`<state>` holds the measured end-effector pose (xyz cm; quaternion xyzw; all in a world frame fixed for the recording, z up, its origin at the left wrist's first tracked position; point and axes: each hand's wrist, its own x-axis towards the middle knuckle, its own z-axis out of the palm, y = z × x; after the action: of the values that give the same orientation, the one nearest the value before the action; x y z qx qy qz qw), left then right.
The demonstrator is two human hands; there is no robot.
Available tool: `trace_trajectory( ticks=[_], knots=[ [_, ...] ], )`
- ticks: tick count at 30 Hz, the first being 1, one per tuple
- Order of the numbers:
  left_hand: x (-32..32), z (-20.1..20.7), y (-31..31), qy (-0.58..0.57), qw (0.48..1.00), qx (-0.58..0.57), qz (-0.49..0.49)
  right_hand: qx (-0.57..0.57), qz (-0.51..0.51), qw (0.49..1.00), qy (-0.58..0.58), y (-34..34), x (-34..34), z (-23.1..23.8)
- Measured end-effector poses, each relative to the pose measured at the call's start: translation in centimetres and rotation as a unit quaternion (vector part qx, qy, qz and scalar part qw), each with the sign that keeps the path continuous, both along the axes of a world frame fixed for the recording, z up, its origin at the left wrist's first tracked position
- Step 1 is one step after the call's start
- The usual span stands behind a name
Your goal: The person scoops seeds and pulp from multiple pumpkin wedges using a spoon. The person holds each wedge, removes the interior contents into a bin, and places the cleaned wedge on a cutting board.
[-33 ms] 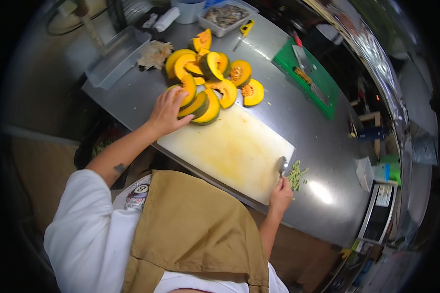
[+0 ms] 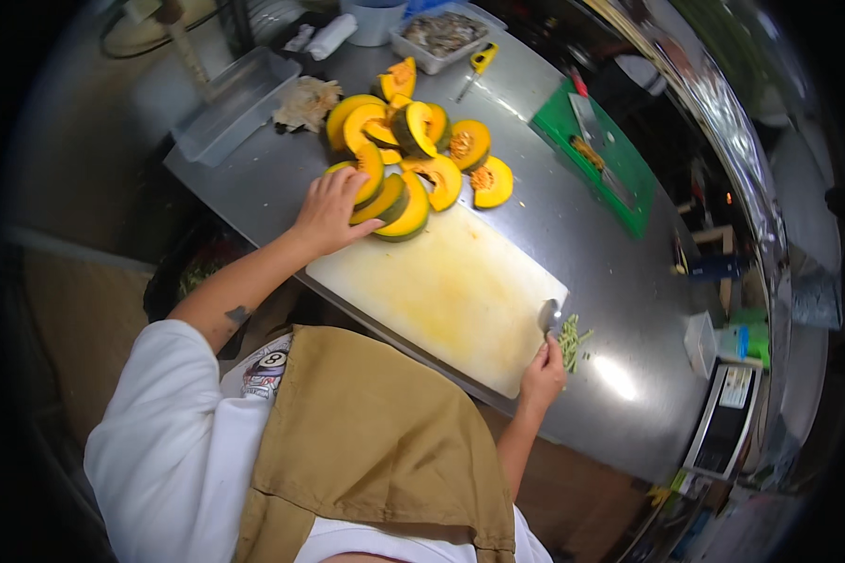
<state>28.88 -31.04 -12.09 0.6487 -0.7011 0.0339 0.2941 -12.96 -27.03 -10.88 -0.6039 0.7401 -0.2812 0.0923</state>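
My left hand (image 2: 327, 214) grips a pumpkin slice (image 2: 370, 171) at the near left of a pile, thumb and fingers curled against it. More slices lie beside it, one of them a thick orange wedge (image 2: 409, 214) resting on the white cutting board (image 2: 441, 286). Several cut pumpkin pieces (image 2: 469, 144) with dark green rind are heaped beyond, some with seeds and pulp in the hollow. In my right hand (image 2: 542, 377) is a metal spoon (image 2: 550, 314), held bowl-up over the board's right end.
Green trimmings (image 2: 570, 342) lie right of the board. A green cutting board (image 2: 591, 155) bears a red-handled knife (image 2: 584, 108). A yellow-handled peeler-like tool (image 2: 479, 64), a tub of greyish food (image 2: 441, 38), a clear plastic container (image 2: 230, 117) and scraped pulp (image 2: 307, 103) sit farther back.
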Motion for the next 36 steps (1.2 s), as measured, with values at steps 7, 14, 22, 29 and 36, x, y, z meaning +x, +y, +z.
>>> trace_trajectory(
  ticks=[7, 14, 22, 29, 36],
  knots=[
    [2.8, -0.8, 0.2, -0.003, 0.996, 0.088, -0.022, 0.026, 0.165, 0.913, -0.373, -5.1, 8.1, 0.7],
    [5.4, -0.9, 2.7, 0.543, 0.838, -0.052, -0.003, 0.148, 0.339, 0.798, -0.475, -7.2, 19.8, 3.4],
    [10.3, 0.7, 12.6, 0.886, 0.432, -0.053, 0.158, -0.083, 0.536, 0.834, -0.103, -4.6, 37.2, 2.9],
    [14.0, 1.5, 18.8, 0.850, 0.447, -0.127, 0.247, -0.081, 0.582, 0.806, -0.077, 0.9, 48.4, 2.7],
    [17.7, 2.8, 22.6, 0.842, 0.455, -0.137, 0.256, -0.085, 0.608, 0.784, -0.089, 5.5, 55.3, 2.1]
  ],
)
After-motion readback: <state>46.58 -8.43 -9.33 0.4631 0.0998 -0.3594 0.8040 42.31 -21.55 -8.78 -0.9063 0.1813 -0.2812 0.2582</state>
